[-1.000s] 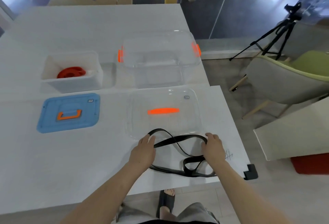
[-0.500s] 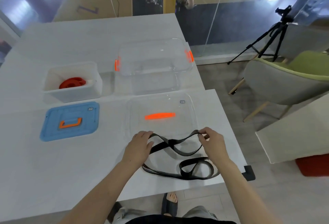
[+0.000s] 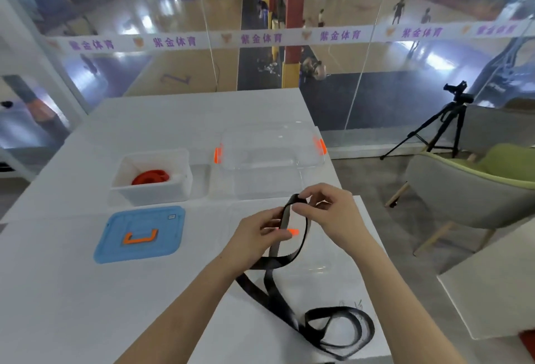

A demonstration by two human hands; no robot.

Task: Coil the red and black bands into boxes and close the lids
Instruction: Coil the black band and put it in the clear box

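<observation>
Head view shows both hands raised over the white table (image 3: pixel 86 291), the left hand (image 3: pixel 257 233) and right hand (image 3: pixel 333 213) each pinching the top of the black band (image 3: pixel 289 317). Its loose loops trail onto the table near the front edge, while the red band (image 3: pixel 150 177) lies coiled in the white box (image 3: pixel 150 192).

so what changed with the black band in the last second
Both hands, left hand and right hand, lifted one end of the flat black band off the white table and drew together, pinching a small loop above the clear lid. The band's tail remains on the table. Red coiled band, white box and blue lid stayed put.
</observation>
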